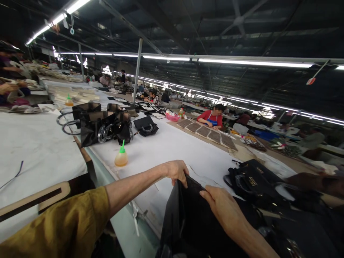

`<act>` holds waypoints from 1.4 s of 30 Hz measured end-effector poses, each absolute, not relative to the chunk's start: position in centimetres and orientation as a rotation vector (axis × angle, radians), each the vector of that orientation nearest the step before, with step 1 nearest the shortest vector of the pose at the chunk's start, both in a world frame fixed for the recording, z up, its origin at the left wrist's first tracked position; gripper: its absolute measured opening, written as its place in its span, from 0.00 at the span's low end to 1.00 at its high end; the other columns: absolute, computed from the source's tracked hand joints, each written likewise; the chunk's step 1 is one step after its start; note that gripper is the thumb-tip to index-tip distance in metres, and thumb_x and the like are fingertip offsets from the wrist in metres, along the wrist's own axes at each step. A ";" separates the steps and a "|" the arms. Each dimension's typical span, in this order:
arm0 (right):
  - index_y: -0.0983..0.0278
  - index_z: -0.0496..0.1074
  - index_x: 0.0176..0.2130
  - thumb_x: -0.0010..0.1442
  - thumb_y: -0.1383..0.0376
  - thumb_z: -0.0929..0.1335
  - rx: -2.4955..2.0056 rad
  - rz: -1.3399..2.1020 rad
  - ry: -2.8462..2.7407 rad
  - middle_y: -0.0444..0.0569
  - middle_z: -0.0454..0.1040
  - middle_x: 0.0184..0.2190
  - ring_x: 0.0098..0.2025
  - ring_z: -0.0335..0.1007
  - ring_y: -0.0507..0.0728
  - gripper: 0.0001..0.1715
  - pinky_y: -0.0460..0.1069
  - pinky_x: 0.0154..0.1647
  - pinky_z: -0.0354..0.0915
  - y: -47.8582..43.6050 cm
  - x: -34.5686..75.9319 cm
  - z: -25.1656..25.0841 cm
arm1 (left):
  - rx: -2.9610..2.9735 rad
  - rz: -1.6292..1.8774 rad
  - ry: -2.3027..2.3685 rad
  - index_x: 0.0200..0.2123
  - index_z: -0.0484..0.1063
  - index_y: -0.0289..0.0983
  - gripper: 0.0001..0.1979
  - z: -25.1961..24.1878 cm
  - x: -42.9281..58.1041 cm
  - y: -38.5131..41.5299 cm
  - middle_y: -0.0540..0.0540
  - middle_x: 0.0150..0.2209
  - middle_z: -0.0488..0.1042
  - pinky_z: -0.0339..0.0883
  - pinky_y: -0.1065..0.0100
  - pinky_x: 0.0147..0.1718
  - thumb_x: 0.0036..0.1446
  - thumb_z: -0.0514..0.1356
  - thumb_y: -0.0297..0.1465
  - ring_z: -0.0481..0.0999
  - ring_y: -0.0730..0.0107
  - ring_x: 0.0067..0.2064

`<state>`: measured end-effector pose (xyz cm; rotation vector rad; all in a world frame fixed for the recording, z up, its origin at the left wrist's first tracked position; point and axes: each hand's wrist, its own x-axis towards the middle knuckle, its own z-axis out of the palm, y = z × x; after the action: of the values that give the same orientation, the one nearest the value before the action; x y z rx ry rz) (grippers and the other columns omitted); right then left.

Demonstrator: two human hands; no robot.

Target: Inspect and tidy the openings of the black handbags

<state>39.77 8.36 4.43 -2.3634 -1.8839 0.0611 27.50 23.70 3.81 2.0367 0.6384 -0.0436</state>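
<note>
Left of the frame – a cluster of black handbags (90,129) on the white table. Green-tipped bottle (121,158) upright below them. Lower centre: left hand (177,171) clamped on the rim of an open black bag (199,215); right hand (224,206), apart from it, grips the same rim. Far right – more dark bags (259,173).

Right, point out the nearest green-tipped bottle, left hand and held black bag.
Nearest green-tipped bottle (121,158): head view, amber body.
Left hand (177,170): head view, its back.
Held black bag (199,219): head view, dark middle.
</note>
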 end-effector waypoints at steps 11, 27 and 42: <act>0.63 0.69 0.33 0.62 0.60 0.58 -2.499 -0.180 -1.986 0.51 0.74 0.28 0.33 0.69 0.59 0.15 0.48 0.29 0.53 10.0 39.4 4.3 | 2.161 -0.016 0.835 0.28 0.75 0.32 0.09 4.9 28.2 22.6 0.52 0.15 0.65 0.62 0.73 0.15 0.39 0.63 0.28 0.66 0.72 0.15; 0.64 0.66 0.27 0.58 0.66 0.59 -2.290 0.122 -1.991 0.47 0.71 0.25 0.28 0.64 0.52 0.11 0.45 0.27 0.52 12.6 38.3 5.6 | 1.720 0.173 0.538 0.48 0.64 0.32 0.28 4.6 23.7 23.6 0.39 0.47 0.66 0.67 0.67 0.34 0.41 0.60 0.34 0.67 0.63 0.44; 0.64 0.65 0.26 0.57 0.65 0.58 -2.489 -0.005 -1.885 0.51 0.70 0.26 0.31 0.66 0.55 0.11 0.46 0.27 0.52 12.9 40.5 4.9 | 2.100 0.574 1.063 0.46 0.65 0.38 0.23 -0.1 20.8 19.9 0.47 0.34 0.71 0.61 0.70 0.34 0.42 0.58 0.30 0.69 0.66 0.35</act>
<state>40.51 12.94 4.86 -2.4890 -1.8853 -0.0052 20.79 19.87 -0.07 2.0999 1.0626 0.5739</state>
